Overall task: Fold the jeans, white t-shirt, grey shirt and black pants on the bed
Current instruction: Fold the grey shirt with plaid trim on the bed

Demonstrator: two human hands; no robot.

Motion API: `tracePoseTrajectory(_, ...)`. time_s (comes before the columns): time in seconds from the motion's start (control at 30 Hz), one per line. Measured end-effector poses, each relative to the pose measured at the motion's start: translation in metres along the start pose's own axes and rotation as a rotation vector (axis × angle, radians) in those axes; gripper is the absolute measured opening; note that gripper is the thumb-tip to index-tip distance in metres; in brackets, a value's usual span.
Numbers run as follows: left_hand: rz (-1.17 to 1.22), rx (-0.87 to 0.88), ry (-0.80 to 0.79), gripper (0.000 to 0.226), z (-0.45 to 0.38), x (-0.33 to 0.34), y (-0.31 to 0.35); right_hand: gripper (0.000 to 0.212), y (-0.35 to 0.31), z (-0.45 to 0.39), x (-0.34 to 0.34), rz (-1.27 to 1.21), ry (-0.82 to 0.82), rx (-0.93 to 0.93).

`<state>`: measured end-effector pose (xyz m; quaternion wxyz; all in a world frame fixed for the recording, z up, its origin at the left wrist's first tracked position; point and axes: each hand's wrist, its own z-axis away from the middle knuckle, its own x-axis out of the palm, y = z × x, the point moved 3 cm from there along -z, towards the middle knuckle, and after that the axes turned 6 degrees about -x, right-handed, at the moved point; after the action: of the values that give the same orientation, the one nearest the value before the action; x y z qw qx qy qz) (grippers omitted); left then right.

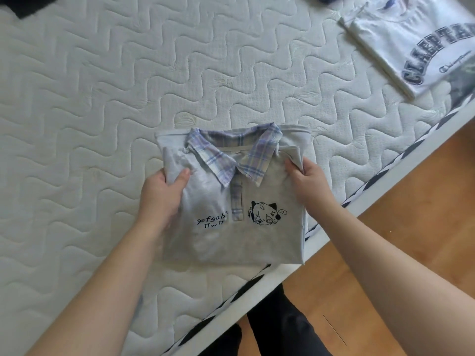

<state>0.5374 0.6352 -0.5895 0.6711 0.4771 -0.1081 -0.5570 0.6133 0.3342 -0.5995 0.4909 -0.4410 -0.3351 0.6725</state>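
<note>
Left hand (164, 194) grips the left edge of the grey shirt (231, 227), thumb on top and fingers curled under the folded layers; the right hand (309, 183) pinches the right edge up near the shoulder in the same way. The shirt is folded into a compact rectangle and sits at the near edge of the bed (102, 98), its lower right corner reaching over the striped border above the wooden floor (385, 253).

Both grips are on the side edges only, so the middle and the bottom hem look unsupported. If the shirt is lifted or carried like this, I judge the tucked layers underneath could slide out and the fold open up. Its overhang at the bed's edge is the other risk: let go carelessly and the bottom could droop or slip toward the floor.

The plaid collar (231, 155) points away from the person, toward the middle of the bed, with the hem nearest the body. Its long axis runs collar to hem, roughly straight away from the person and slightly tilted against the bed's edge.

A folded white t-shirt (411, 42) lies well apart at the far right.
</note>
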Motion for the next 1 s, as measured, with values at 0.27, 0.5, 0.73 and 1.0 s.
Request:
tracePoseTrajectory(0.27,0.192,0.061,-0.089,0.029,0.129,-0.068,0.075,0.049,-0.110,0.122,-0.042,-0.149,0.038,-0.033)
tracePoseTrajectory(0.5,0.163,0.164,-0.211,0.024,0.219,-0.098,0.139,0.019,-0.175,0.235,-0.097,-0.344,-0.062,-0.040)
tracePoseTrajectory(0.73,0.015,0.356,-0.347,0.029,0.303,-0.116,0.178,0.021,-0.202,0.338,-0.138,-0.456,0.076,-0.151)
tracePoseTrajectory(1.0,-0.015,0.419,-0.556,0.031,0.391,-0.084,0.197,0.033,-0.173,0.434,-0.204,-0.560,0.266,-0.220)
